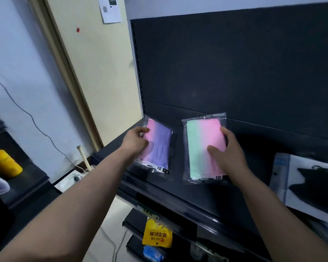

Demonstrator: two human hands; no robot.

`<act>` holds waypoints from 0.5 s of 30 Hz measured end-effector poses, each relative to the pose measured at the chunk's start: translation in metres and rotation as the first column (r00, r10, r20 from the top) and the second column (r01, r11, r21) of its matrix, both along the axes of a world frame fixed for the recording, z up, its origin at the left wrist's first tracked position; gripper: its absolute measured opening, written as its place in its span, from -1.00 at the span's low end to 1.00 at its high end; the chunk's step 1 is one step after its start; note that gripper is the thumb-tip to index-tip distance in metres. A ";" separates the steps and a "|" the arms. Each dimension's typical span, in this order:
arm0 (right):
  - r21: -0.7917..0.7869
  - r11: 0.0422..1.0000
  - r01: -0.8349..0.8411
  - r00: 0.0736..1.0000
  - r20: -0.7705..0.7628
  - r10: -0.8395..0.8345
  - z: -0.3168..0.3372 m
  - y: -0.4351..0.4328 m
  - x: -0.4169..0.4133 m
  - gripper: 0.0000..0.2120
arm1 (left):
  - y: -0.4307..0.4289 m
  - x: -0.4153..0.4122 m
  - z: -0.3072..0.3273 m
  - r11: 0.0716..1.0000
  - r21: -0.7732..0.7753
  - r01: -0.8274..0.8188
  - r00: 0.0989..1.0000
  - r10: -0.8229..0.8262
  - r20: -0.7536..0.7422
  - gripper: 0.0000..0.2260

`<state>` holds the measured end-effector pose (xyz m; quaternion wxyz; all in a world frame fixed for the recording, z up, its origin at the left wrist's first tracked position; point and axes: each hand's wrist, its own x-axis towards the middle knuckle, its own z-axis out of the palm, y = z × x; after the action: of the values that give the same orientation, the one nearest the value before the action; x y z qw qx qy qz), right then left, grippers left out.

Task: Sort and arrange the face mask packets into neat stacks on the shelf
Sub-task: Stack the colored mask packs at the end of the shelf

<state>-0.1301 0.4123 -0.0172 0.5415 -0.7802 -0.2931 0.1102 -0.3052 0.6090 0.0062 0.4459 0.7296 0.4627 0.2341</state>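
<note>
While the dark shelf (206, 201) is carrying three packets, the black-mask packet (311, 184) is lying at its right end, apart from both hands. The green-pink packet (199, 148) is sitting mid-shelf, the right hand (228, 155) gripping its right edge, thumb on top. The pink-purple packet (160, 146) is lying beside it at the left end, the left hand (135, 141) pinching its left edge with curled fingers.

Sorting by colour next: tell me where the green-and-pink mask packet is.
In the head view, the green-and-pink packet lies flat on the dark shelf, right of the pink-and-purple packet, the right hand gripping its right edge.
</note>
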 end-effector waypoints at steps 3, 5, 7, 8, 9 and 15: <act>0.003 0.999 0.035 0.999 -0.007 -0.035 -0.002 0.009 -0.007 -0.34 | 0.030 0.003 -0.007 0.999 0.035 0.041 0.998 -0.039 -0.057 -0.58; -0.009 0.998 0.057 0.998 0.000 -0.057 -0.003 0.021 -0.015 -0.35 | 0.051 0.002 -0.011 0.993 0.077 0.089 0.988 -0.078 -0.133 -0.59; -0.017 0.998 0.066 0.998 0.006 -0.066 -0.002 0.035 -0.023 -0.34 | 0.069 0.001 -0.015 0.982 0.130 0.140 0.973 -0.113 -0.200 -0.61; -0.019 0.997 0.074 0.997 0.009 -0.073 -0.003 0.043 -0.027 -0.34 | 0.077 0.000 -0.017 0.974 0.156 0.165 0.966 -0.127 -0.226 -0.62; -0.019 0.997 0.080 0.997 0.006 -0.080 -0.004 0.052 -0.031 -0.34 | 0.085 -0.001 -0.019 0.965 0.180 0.189 0.958 -0.141 -0.248 -0.64; -0.028 0.994 0.110 0.993 -0.046 -0.111 -0.006 0.093 -0.055 -0.34 | 0.118 0.000 -0.037 0.832 0.336 0.441 0.819 -0.219 -0.530 -0.57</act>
<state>-0.1848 0.5050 -0.0232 0.5437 -0.7992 -0.2351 0.1021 -0.3055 0.7269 -0.0309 0.1760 0.9165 0.3531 0.0661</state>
